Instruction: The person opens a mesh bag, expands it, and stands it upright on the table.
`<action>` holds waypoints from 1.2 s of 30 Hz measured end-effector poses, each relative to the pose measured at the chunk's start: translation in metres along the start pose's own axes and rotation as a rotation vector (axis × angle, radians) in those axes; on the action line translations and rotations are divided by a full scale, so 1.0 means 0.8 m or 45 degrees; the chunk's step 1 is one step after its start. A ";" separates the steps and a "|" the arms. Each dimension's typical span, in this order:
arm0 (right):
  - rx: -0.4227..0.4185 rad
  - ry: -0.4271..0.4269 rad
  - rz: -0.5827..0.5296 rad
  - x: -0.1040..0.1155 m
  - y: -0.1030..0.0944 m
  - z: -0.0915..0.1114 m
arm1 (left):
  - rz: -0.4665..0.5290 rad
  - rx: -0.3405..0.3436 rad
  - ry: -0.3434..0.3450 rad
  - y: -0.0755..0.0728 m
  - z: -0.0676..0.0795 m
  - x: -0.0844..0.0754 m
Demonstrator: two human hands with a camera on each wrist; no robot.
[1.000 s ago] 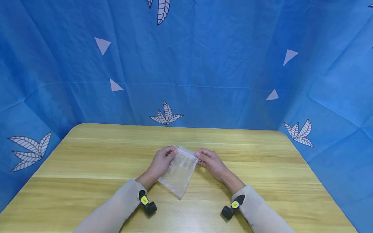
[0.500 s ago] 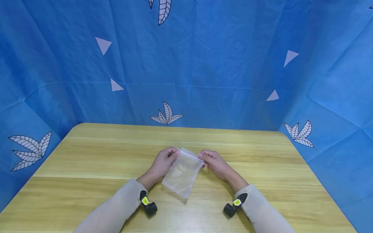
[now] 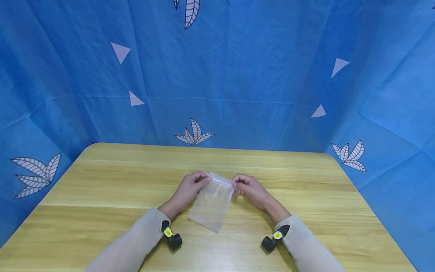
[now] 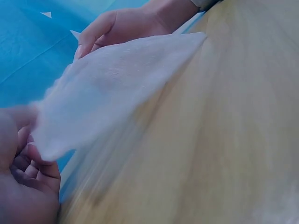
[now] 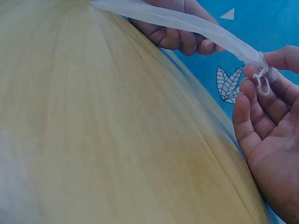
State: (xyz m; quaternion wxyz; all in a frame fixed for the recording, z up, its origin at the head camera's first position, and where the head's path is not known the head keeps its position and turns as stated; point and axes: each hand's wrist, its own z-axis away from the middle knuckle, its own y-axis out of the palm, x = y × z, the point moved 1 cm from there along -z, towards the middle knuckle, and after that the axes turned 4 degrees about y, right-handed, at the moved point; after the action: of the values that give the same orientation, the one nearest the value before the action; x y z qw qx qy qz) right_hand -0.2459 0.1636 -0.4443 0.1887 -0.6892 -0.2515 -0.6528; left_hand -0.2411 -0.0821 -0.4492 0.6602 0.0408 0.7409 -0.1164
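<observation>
A sheer white drawstring pouch (image 3: 210,206) is stretched between my two hands over the middle of the table, its top band uppermost and its bottom corner toward me. My left hand (image 3: 187,189) pinches the upper left corner between thumb and fingers. At the opposite upper corner, my right hand (image 3: 251,190) pinches the band. A looped white cord (image 5: 263,81) hangs by the right fingertips in the right wrist view. The left wrist view shows the pouch (image 4: 112,93) spread between both hands, its fabric thin and see-through.
Beneath the hands lies a wood-grain table (image 3: 136,177) with rounded far corners. A blue cloth (image 3: 217,75) printed with white leaves and triangles hangs behind and beside it. Each sleeved wrist wears a small black camera (image 3: 175,241).
Both hands and the pouch have shifted slightly to the right since a second ago. The right fingers have changed their hold a little at the corner, and the pouch hangs at a slightly different slant.
</observation>
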 end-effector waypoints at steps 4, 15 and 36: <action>0.003 -0.019 0.072 -0.001 -0.001 -0.001 | -0.008 -0.003 -0.006 0.000 -0.001 -0.001; 0.049 -0.041 0.334 0.004 0.004 -0.002 | -0.111 -0.043 -0.041 -0.003 -0.003 -0.006; -0.126 -0.018 0.258 0.006 0.002 -0.001 | 0.030 -0.064 -0.008 0.003 0.001 -0.006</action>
State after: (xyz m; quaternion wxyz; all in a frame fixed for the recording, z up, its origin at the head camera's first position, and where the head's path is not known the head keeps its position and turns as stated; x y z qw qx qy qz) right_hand -0.2457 0.1624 -0.4397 0.2177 -0.7242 -0.1491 -0.6371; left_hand -0.2394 -0.0791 -0.4447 0.6646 0.0327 0.7411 -0.0901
